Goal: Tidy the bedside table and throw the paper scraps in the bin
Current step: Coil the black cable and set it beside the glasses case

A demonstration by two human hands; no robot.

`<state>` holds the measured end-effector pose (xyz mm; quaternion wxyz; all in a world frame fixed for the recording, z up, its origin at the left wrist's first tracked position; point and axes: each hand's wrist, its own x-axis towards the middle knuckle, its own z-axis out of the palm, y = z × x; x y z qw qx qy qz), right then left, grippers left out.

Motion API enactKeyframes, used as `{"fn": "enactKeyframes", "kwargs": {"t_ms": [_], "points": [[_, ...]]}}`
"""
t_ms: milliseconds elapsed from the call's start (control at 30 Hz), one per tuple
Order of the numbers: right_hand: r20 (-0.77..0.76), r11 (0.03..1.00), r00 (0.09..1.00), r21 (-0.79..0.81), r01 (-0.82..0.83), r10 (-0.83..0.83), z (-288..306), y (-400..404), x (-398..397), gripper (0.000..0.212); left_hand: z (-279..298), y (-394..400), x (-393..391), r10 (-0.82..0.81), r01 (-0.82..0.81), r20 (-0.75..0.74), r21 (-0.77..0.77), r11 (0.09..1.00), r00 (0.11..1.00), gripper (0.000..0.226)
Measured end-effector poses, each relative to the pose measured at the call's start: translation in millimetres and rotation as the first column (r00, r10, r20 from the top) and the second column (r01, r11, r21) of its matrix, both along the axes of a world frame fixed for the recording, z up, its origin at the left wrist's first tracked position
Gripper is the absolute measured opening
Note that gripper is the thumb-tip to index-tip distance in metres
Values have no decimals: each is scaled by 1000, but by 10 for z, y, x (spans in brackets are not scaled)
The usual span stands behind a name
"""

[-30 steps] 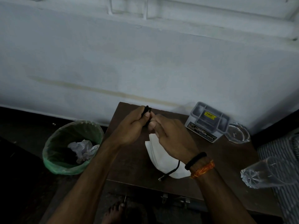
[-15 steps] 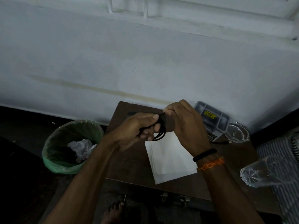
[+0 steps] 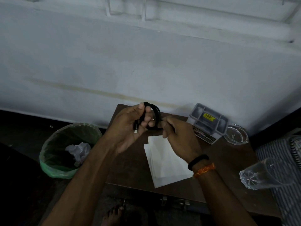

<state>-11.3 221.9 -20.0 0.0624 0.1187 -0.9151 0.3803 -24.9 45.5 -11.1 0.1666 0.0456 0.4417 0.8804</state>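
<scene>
The left hand [image 3: 130, 126] is covering part of the coiled black cable [image 3: 154, 111], so the number of loops is not showing; the right hand [image 3: 177, 137] is hiding where the coil ends. Both hands are masking the top edge of the white paper [image 3: 166, 162]. The clear bottle [image 3: 267, 173] and the striped fabric [image 3: 276, 149] are running off the right edge. The print on the grey box [image 3: 208, 123] is blurring past reading, apart from "OPEL". The depths of the bin [image 3: 53, 167] are lying in darkness below the crumpled paper [image 3: 79, 150]. A bare foot [image 3: 114, 214] is being cut by the bottom edge.
</scene>
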Motion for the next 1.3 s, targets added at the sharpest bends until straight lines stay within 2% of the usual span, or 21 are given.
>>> {"fn": "enactKeyframes", "kwargs": {"t_ms": [133,300,367,533,633,733,900,967,1033,1200,1300], "points": [[3,978,997,194,-75,75,-23,-83,60,22,-94,-3,-84,116,-115,-54,17,993,992,24],[82,921,981,338,-194,176,-89,-249,130,18,-162,98,-74,158,-169,-130,-79,982,979,21],[90,905,977,369,-211,191,-62,-245,126,18,-193,109,-69,167,-197,-164,-184,963,972,19],[123,880,971,411,-239,207,23,-145,123,15,-265,108,-65,65,-190,-278,-450,873,958,21],[114,875,962,399,-273,248,78,-108,121,15,-304,126,-84,65,-252,-327,-573,780,943,19],[39,877,959,396,-274,282,127,-96,136,16,-348,121,-96,62,-245,-308,-602,760,949,20],[-99,833,950,514,-206,296,224,19,74,16,-344,129,-55,-173,-61,-271,-679,731,947,29],[-212,853,939,506,-130,269,254,71,78,10,-314,162,-34,-204,-1,-227,-671,742,952,30],[-254,888,939,448,-99,233,254,101,94,9,-256,185,-24,-213,32,-196,-659,752,957,32],[-181,946,947,242,-217,264,181,137,83,7,-191,147,-11,-246,109,-138,-622,775,959,32],[-157,962,955,152,-228,251,139,137,80,9,-201,122,8,-282,141,-144,-606,783,949,36]]}}
